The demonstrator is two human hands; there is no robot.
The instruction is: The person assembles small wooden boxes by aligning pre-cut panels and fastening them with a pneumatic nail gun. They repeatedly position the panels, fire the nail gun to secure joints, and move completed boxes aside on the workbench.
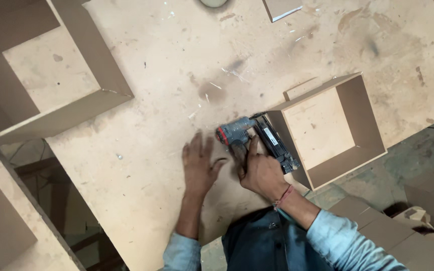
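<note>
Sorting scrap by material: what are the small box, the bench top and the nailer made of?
Small box: probably raw fibreboard, uniform matte brown, no grain. Bench top: likely a similar board, paler, stained and scuffed. Nailer: grey and black body, metal or plastic, with a red ring; right hand grips it.

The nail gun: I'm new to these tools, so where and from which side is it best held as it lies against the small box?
Probably by its handle. The nail gun lies against the small open box, so that side is blocked; the right hand comes from the near side, the person's own.
</note>
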